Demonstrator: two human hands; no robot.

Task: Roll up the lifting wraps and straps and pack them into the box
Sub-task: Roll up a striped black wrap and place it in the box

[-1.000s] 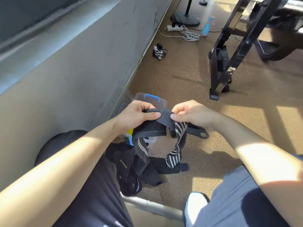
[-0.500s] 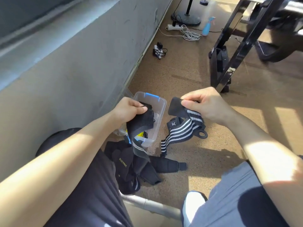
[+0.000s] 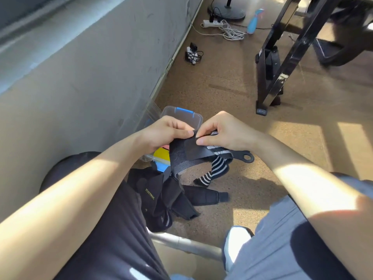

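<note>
Both hands hold a black wrist wrap [image 3: 187, 152] with white stripes in the air above the floor. My left hand [image 3: 167, 132] pinches its black end from the left, and my right hand [image 3: 220, 132] pinches it from the right, fingertips nearly meeting. The striped tail [image 3: 214, 172] hangs down to the floor, and a black loop tab [image 3: 245, 157] sticks out to the right. Behind the hands stands a clear plastic box [image 3: 181, 116] with a blue latch, partly hidden. A pile of black straps [image 3: 167, 197] lies on the floor below.
A grey wall [image 3: 90, 77] runs along the left. Black metal frame legs [image 3: 270, 77] stand at the upper right. A power strip with white cable [image 3: 224, 27] and a blue spray bottle [image 3: 254, 21] lie far back. A metal bar [image 3: 185, 244] crosses near my white shoe [image 3: 236, 241].
Half a second ago the hands were apart, each holding a separate piece. They have come back together and both pinch the black end of the striped wrap.
</note>
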